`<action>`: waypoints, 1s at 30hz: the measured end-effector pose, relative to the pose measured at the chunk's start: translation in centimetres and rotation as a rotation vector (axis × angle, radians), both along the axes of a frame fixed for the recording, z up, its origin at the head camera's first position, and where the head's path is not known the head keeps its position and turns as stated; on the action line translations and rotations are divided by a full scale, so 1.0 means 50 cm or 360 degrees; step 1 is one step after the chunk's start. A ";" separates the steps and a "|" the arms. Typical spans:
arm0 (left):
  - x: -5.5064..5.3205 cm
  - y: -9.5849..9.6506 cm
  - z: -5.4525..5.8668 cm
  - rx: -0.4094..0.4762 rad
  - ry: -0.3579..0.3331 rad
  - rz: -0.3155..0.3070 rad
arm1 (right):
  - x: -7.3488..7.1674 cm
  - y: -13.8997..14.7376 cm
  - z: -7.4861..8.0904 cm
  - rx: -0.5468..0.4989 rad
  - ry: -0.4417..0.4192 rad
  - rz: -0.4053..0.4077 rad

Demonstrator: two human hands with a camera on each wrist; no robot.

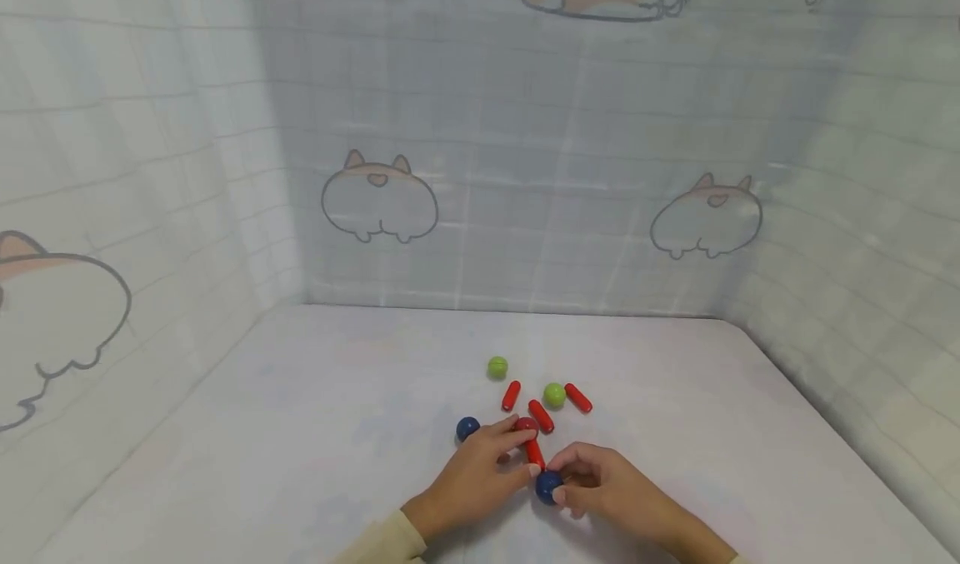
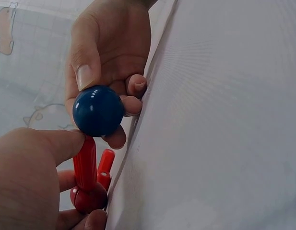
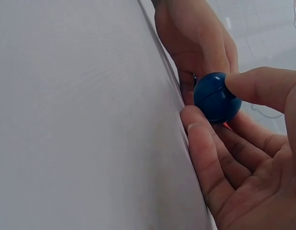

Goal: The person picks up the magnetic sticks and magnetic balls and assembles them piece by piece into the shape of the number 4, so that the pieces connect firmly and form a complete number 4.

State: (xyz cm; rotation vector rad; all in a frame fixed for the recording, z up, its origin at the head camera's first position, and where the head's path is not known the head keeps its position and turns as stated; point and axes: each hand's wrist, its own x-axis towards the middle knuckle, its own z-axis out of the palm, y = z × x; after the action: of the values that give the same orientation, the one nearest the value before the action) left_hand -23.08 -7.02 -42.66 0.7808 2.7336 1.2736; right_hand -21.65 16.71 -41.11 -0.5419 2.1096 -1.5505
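A glossy blue ball (image 1: 548,487) is pinched between the thumb and fingers of my right hand (image 1: 618,491). Up against it, in the left wrist view, stands the end of a ribbed red rod (image 2: 85,165), whose other end meets a red ball (image 2: 88,199). My left hand (image 1: 480,474) holds the rod and red ball, its thumb at the rod's end by the blue ball and its fingers about the red ball. In the right wrist view, the blue ball (image 3: 217,98) shows a seam line and hides most of the rod.
Just beyond my left hand lies another blue ball (image 1: 467,428). Farther back on the white surface (image 1: 337,397) are two green balls (image 1: 497,367) and loose red rods (image 1: 511,396). Pale walls printed with cartoon dogs (image 1: 381,197) enclose the back and sides.
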 end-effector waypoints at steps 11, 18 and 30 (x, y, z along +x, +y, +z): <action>-0.006 -0.007 0.001 -0.0025 0.0006 -0.0009 | -0.004 -0.008 0.004 0.0036 0.0019 -0.0051; -0.006 -0.009 0.001 -0.0022 0.0041 -0.0025 | -0.004 -0.007 0.001 0.0036 0.0051 -0.0068; 0.002 -0.006 0.003 -0.0065 -0.0102 -0.0033 | -0.008 -0.012 -0.007 0.0019 0.0012 -0.0102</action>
State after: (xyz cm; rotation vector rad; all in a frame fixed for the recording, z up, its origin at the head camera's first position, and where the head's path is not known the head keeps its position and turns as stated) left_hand -22.98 -7.30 -42.49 0.7495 2.6852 1.2127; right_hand -22.07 16.13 -41.48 -0.4812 2.1604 -1.5719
